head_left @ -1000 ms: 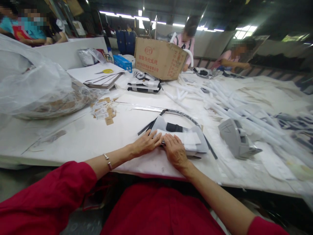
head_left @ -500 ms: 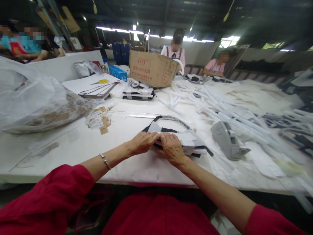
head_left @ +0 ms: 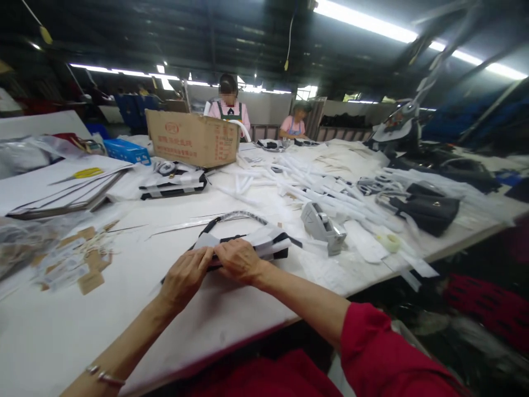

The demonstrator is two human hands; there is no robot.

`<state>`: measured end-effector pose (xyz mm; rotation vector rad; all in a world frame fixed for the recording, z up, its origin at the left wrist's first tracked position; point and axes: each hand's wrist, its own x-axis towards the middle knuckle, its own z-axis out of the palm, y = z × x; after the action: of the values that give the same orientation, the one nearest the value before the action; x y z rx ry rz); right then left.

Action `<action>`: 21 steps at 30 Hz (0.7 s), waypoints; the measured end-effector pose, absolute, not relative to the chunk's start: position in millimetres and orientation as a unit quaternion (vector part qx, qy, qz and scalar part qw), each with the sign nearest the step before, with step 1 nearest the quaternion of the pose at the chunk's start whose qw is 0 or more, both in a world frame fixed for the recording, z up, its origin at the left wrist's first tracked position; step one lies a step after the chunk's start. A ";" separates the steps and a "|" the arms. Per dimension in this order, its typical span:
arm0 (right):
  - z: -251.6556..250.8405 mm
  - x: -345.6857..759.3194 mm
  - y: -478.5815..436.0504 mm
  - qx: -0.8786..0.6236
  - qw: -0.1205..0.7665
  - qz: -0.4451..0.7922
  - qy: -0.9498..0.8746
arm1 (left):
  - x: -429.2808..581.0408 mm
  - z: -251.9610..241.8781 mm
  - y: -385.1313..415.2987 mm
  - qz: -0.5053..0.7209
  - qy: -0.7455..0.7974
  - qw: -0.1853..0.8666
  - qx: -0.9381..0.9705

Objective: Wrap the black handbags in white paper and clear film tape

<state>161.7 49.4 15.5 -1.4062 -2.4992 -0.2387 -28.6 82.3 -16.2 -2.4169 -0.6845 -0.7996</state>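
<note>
A black handbag (head_left: 268,249) lies on the white table in front of me, partly covered by white wrapping sheets. Its handle (head_left: 242,215), wound in clear plastic, arches away from me at the back. My left hand (head_left: 188,273) grips the bag's near left edge, fingers curled over the white sheet. Right beside it, my right hand (head_left: 237,260) closes on the same edge, thumb side touching the left fingers. The palms and the underside of the bag are hidden. A grey tape dispenser (head_left: 324,227) stands to the right of the bag.
Paper tags (head_left: 85,256) lie at the left, below yellow scissors (head_left: 88,173) on stacked sheets. A cardboard box (head_left: 192,138) stands at the back near another wrapped bag (head_left: 173,184). White strips (head_left: 330,198) and a black bag (head_left: 430,212) lie at the right. Two co-workers (head_left: 229,105) are across the table.
My view has turned to the right, so the table's right side shows more. Both hands still hold the bag's edge; the white sheet over the bag has shifted slightly.
</note>
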 end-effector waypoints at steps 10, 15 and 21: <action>0.2 288.1 -56.0 -0.443 0.433 -0.126 -0.775 | -41.0 -28.5 88.9 -0.322 -0.387 0.186 -0.844; -66.3 391.8 -57.3 -0.648 0.367 -0.125 -0.656 | -42.9 -29.1 92.4 -0.347 -0.440 0.148 -0.815; -121.4 417.0 -45.9 -0.663 0.301 -0.077 -0.681 | -43.6 -27.4 90.6 -0.360 -0.484 0.101 -0.791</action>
<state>417.0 -45.9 -121.4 -1.7590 -1.8072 -0.2053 -43.6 90.6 -27.4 -2.3371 -1.4307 -1.0636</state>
